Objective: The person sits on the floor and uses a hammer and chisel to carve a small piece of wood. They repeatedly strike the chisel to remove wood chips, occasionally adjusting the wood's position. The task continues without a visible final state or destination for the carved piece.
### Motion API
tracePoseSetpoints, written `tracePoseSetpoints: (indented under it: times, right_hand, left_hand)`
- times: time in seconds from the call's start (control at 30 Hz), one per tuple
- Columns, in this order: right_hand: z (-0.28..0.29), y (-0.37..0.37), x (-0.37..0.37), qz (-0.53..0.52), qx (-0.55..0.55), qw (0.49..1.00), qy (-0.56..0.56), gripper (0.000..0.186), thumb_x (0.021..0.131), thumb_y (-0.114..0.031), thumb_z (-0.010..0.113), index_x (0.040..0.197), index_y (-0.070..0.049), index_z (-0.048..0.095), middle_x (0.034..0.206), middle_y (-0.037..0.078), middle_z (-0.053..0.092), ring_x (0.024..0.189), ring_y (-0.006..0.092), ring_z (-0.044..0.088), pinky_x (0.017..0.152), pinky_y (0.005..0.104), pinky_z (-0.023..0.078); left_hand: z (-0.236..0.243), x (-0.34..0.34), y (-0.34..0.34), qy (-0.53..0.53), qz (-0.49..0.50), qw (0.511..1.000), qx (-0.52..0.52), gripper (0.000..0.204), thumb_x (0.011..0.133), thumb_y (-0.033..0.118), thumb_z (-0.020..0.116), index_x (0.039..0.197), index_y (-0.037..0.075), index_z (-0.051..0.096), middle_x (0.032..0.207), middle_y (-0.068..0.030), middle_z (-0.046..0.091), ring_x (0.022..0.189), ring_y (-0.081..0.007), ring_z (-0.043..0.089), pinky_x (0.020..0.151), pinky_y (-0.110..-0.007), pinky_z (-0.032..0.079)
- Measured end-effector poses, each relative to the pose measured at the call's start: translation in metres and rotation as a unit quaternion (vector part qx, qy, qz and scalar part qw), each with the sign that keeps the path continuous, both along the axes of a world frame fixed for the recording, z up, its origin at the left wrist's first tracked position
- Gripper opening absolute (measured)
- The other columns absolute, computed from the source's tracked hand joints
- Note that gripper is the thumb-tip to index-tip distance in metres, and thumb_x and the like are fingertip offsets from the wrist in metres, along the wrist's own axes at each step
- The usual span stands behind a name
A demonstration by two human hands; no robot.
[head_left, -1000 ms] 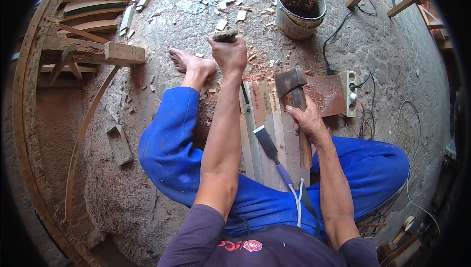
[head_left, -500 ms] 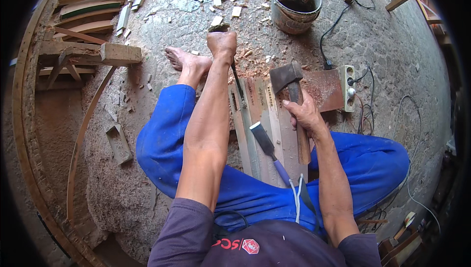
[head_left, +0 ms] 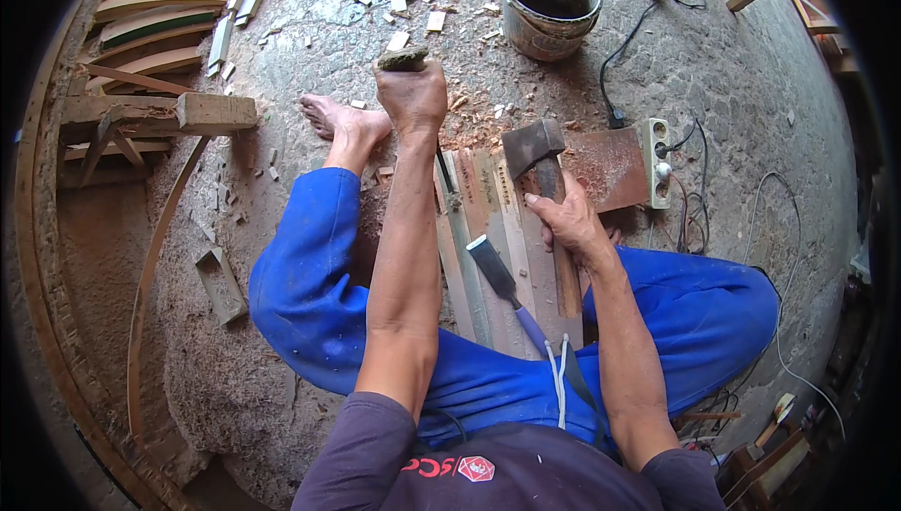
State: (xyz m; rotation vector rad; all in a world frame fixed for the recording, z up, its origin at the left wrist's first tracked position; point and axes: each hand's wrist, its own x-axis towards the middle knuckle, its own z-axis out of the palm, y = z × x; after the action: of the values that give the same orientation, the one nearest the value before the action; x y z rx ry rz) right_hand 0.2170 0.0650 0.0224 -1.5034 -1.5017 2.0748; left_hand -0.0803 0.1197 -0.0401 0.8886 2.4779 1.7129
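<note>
Rough concrete floor (head_left: pixel 741 107), littered with wood chips (head_left: pixel 436 21), lay around the boards (head_left: pixel 514 234) between the person's blue-trousered legs (head_left: pixel 310 267). The left hand (head_left: pixel 411 96) was closed in a fist around a slim dark tool (head_left: pixel 403 59), its shaft slanting down toward the leftmost board; whether the tip touched wood could not be told. Half a second earlier the fist had mostly hidden the tool's rough upper end; now that end showed clearly. The right hand (head_left: pixel 574 225) kept its grip on the wooden handle of an axe (head_left: pixel 533 148), just below the head. Lying in the way, a purple-handled chisel (head_left: pixel 493 267) slanted across the boards between the forearms, while the axe covered some of their right side. Beyond were a reddish panel (head_left: pixel 608 168) and, just beside it, a white power strip (head_left: pixel 660 164) with plugged-in cords. Farther off stood a bucket (head_left: pixel 552 32); a thick wooden beam (head_left: pixel 218 114) jutted in at the left.
</note>
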Motion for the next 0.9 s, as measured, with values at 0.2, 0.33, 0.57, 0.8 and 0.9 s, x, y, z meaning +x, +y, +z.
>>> tracePoseSetpoints:
  times: [0.2, 0.33, 0.57, 0.8, 0.9]
  right_hand:
    - [-0.003, 0.008, 0.001, 0.005, -0.016, 1.0, -0.004, 0.051, 0.093, -0.02, 0.07, 0.135, -0.002, 0.048, 0.078, 0.004, 0.059, 0.05, 0.0103, 0.055, 0.043, 0.0304, 0.048]
    - [-0.013, -0.003, 0.001, -0.001, 0.008, 1.0, 0.018, 0.051, 0.092, -0.021, 0.071, 0.133, -0.001, 0.049, 0.078, 0.004, 0.06, 0.05, 0.012, 0.056, 0.044, 0.0321, 0.049]
    - [-0.012, -0.001, 0.005, 0.02, 0.016, 1.0, 0.002, 0.052, 0.091, -0.022, 0.071, 0.133, 0.001, 0.048, 0.077, 0.006, 0.061, 0.05, 0.0134, 0.058, 0.045, 0.0335, 0.049]
    - [-0.007, 0.004, -0.002, 0.013, 0.011, 1.0, 0.013, 0.052, 0.091, -0.02, 0.072, 0.134, 0.0, 0.05, 0.075, 0.005, 0.059, 0.05, 0.0122, 0.056, 0.045, 0.0328, 0.048]
    - [-0.006, 0.009, 0.001, 0.012, -0.028, 0.999, 0.012, 0.049, 0.091, -0.02, 0.072, 0.13, -0.001, 0.051, 0.075, 0.004, 0.059, 0.05, 0.0114, 0.056, 0.044, 0.0311, 0.047]
  left_hand:
    - [-0.021, -0.037, 0.018, -0.261, -0.022, 0.955, -0.14, 0.018, 0.078, 0.008, 0.071, 0.063, 0.002, 0.063, 0.059, -0.0045, 0.06, 0.047, -0.0139, 0.053, 0.043, -0.035, 0.04]
    - [-0.003, 0.003, 0.002, -0.044, -0.002, 0.999, -0.019, 0.014, 0.075, 0.01, 0.072, 0.067, 0.001, 0.065, 0.066, -0.0112, 0.066, 0.057, -0.0208, 0.062, 0.053, -0.038, 0.048]
    - [-0.02, -0.018, 0.01, -0.311, -0.001, 0.933, -0.181, 0.017, 0.079, 0.012, 0.073, 0.068, 0.001, 0.066, 0.06, -0.0065, 0.062, 0.047, -0.0172, 0.056, 0.044, -0.035, 0.044]
    - [-0.013, -0.035, 0.016, -0.405, -0.068, 0.889, -0.201, 0.016, 0.085, 0.01, 0.074, 0.076, 0.003, 0.062, 0.06, -0.0055, 0.055, 0.047, -0.0158, 0.051, 0.045, -0.032, 0.042]
    - [-0.049, -0.069, 0.014, -0.288, -0.137, 0.872, -0.371, 0.018, 0.083, 0.012, 0.078, 0.079, 0.004, 0.063, 0.064, -0.005, 0.058, 0.047, -0.0133, 0.049, 0.044, -0.032, 0.038]
